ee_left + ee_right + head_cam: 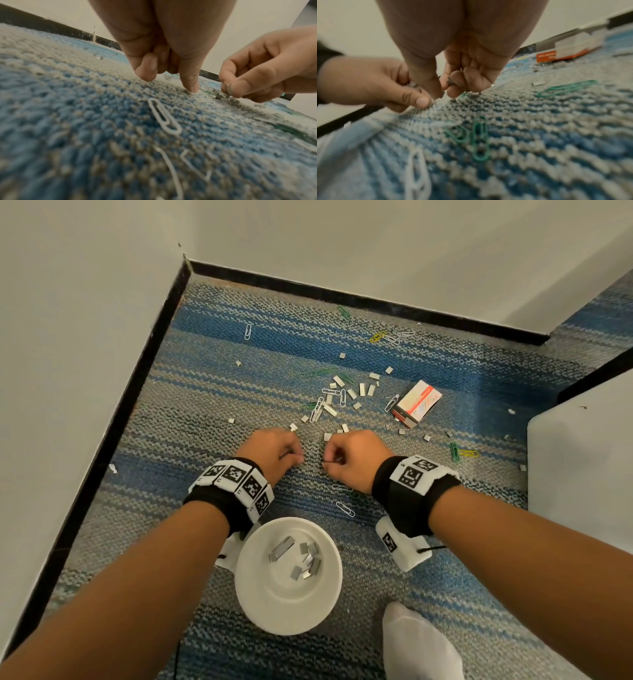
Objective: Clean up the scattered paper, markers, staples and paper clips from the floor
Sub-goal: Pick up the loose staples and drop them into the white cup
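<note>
Staple strips (337, 392) and paper clips (317, 409) lie scattered on the striped carpet. My left hand (298, 457) is curled with its fingertips (192, 88) down on the carpet, and it pinches a small staple piece (413, 84). My right hand (327, 460), close beside it, pinches staple pieces (451, 81) in curled fingers just above the pile. A white bowl (253, 604) between my wrists holds several staple strips. A white paper clip (164, 117) lies just behind my left fingers, and green clips (480, 138) lie below my right hand.
A red-and-white staple box (416, 404) lies open to the right of the pile. Walls with black skirting (137, 378) close the corner at left and back. A white furniture edge (582, 474) stands at right. My white-socked foot (418, 645) is by the bowl.
</note>
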The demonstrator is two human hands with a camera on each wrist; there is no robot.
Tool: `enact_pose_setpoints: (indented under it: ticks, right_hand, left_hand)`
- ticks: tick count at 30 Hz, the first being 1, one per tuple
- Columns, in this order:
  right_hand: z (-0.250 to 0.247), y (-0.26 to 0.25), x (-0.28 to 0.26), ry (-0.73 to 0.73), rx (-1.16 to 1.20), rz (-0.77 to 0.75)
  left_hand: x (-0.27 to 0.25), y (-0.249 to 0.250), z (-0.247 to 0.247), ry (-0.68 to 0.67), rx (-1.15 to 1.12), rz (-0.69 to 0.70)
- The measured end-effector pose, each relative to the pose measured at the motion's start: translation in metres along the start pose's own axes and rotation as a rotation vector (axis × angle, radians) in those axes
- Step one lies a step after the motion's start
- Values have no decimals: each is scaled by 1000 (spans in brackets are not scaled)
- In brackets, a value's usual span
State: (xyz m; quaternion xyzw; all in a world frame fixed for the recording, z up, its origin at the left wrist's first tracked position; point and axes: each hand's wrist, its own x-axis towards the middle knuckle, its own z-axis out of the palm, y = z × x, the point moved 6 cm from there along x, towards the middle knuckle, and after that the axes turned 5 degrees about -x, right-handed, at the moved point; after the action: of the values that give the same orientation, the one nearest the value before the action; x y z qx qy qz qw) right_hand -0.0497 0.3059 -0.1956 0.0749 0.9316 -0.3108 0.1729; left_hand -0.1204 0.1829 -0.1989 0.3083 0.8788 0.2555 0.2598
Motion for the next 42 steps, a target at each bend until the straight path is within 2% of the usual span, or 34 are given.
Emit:
enact_pose_setpoints:
  ticks: [3, 6, 9, 13, 15, 17, 21, 27, 31, 35, 39, 42]
  right_hand:
    - [-8, 5, -9, -29, 290, 122]
    - [-20, -8, -25, -108, 448, 86]
    - [-24, -39, -45, -227, 373, -37]
    - [-10, -78, -75, -383, 224, -154]
    - [-7, -87, -84, -406, 201, -153]
    - [-6, -92, -89, -399, 204, -141]
    - [3, -101, -95, -447, 341, -119]
    - [18, -106, -102, -519, 488, -47]
    - [11, -112, -101, -485, 375, -7]
    - [6, -110, -101, -372, 336, 26]
    - [1, -107, -107, -324, 175, -54]
    - [0, -98, -112, -342, 227, -73]
  left_hand:
    - [-6, -4, -5, 48, -77, -23]
    - [-17, -6, -25, 88, -242, -65]
    - [-34, 12, -46, 29, -332, 69]
    - [-78, 48, -30, -208, -339, 224]
    - [-96, 55, -19, -222, -306, 214]
    - [-106, 53, -21, -165, -272, 190]
    - [-115, 50, -38, -117, -230, 168]
    - [-134, 47, -39, -148, -324, 50]
    - [-140, 47, -39, -184, -450, 13]
    - [-137, 56, -33, -320, -566, -16]
    - [-127, 55, -29, -328, -519, 11]
    - [-126, 56, -28, -374, -585, 14]
